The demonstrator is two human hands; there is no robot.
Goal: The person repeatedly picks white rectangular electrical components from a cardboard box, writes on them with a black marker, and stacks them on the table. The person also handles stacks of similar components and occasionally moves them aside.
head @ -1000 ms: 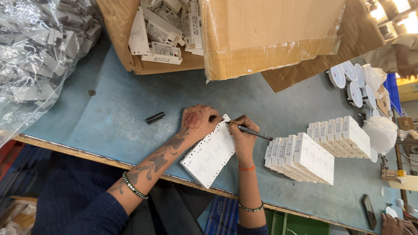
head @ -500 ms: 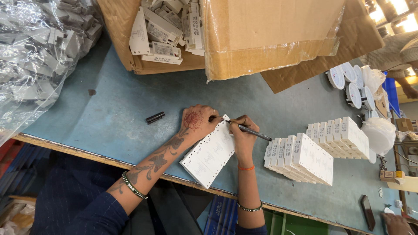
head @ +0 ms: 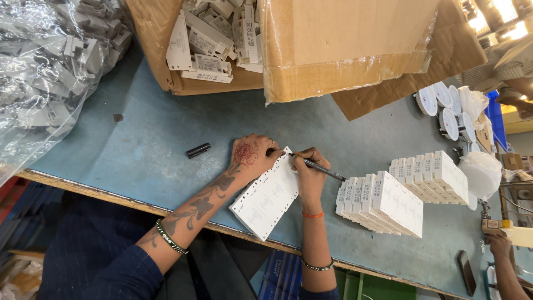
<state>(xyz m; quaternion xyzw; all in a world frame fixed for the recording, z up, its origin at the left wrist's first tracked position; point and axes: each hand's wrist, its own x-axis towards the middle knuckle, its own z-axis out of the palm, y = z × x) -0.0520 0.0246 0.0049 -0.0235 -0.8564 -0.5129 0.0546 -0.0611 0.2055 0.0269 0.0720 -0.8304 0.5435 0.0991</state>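
No visible shift since prior: R hand (head: 308,172) fingers round pen (head: 325,170), L hand (head: 251,157) flat, open on white box (head: 266,197).

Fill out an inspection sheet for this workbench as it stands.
Surface: blue-grey bench top, worn wooden front edge.
Job's things: white rectangular unit lying flat; dark pen with its tip on it.
Clutter: pen cap; two rows of white units standing on edge; open cardboard box of similar units; clear bag of grey parts; round white discs.
Hands: left hand steadies the unit; right hand grips the pen.
Cables: nothing seen.
Surroundings: another person's hand at the right edge.
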